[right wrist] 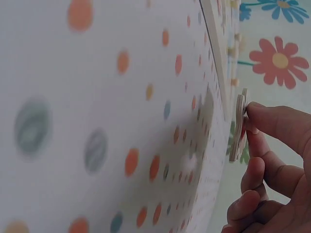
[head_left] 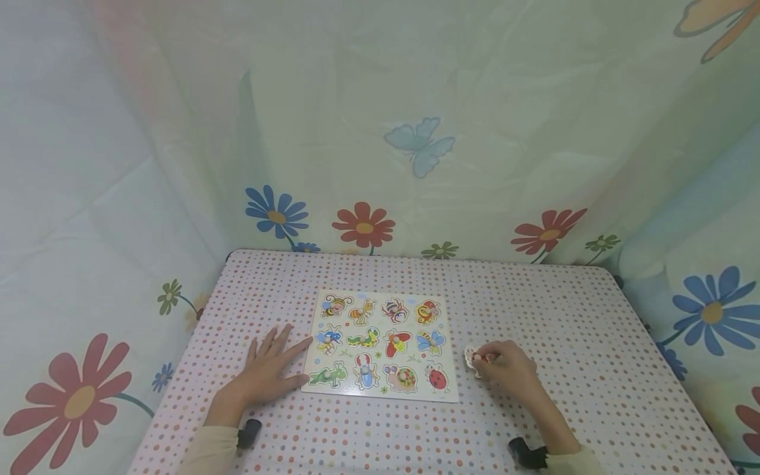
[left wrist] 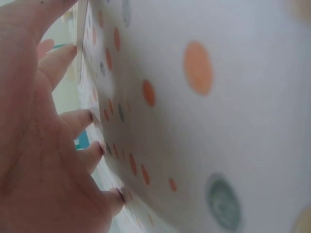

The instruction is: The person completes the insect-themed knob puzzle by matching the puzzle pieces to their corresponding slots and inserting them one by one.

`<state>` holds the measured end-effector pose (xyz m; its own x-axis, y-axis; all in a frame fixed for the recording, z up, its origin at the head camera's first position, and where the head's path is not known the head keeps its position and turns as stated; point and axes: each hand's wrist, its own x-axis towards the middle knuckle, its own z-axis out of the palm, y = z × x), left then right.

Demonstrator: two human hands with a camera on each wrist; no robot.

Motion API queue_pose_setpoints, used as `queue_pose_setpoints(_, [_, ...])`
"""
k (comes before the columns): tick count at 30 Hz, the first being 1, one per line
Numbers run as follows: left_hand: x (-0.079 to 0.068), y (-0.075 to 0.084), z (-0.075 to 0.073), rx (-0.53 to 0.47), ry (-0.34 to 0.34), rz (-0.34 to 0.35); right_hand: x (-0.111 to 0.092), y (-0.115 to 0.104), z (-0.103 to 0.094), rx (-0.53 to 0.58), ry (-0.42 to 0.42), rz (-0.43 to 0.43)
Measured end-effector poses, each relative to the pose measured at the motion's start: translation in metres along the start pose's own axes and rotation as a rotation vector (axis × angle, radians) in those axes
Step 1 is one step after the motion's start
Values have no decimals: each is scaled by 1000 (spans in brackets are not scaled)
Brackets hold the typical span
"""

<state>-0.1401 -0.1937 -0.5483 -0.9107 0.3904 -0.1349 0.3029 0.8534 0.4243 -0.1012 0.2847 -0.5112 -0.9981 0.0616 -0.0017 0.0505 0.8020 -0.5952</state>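
Observation:
A flat wooden peg puzzle board (head_left: 380, 394) with colourful insect pictures lies on the table, in the middle of the head view. My left hand (head_left: 267, 376) rests beside its left edge, fingers spread; thumb and index finger touch that edge, and the other fingertips meet the tablecloth in the left wrist view. Right of the board, my right hand (head_left: 509, 371) pinches a small puzzle piece (head_left: 469, 357) between thumb and fingers. The right wrist view shows this piece (right wrist: 237, 131) edge-on, slightly off the table. Its picture is mostly hidden; some red shows.
A dotted cloth (head_left: 392, 439) covers the table. Behind and at both sides hangs a pale curtain (head_left: 332, 145) printed with flowers and butterflies. Black wrist devices, a left one (head_left: 249, 433) and a right one (head_left: 527, 454), sit near the sleeves.

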Motion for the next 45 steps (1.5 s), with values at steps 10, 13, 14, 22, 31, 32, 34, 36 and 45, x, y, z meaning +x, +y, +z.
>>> queue_pose_setpoints(10, [0,1,0,-5,1,-4,0,-27,21,9,-52,-34])
queue_pose_setpoints(13, [0,1,-1,-6,0,-4,0,-31,26,26,-64,-66])
queue_pose_setpoints(14, [-1,2,-1,-5,0,-5,1,-32,28,31,-69,-74])
queue_pose_setpoints(22, [-2,8,-6,-13,-12,-18,2,-32,42,14,-104,-57])
queue_pose_setpoints(31, [-2,7,-8,3,-19,-11,0,-40,46,18,-134,-42])
queue_pose_setpoints(32, [-2,6,-7,5,-19,-9,1,-40,46,17,-137,-39])
queue_pose_setpoints(34, [-1,6,-6,12,-18,-6,0,-40,47,17,-145,-29])
queue_pose_setpoints(36, [0,5,-5,13,-20,-7,0,-40,49,18,-148,-25])
queue_pose_setpoints(45, [0,4,-3,14,-22,-18,-1,-41,54,0,-138,-26])
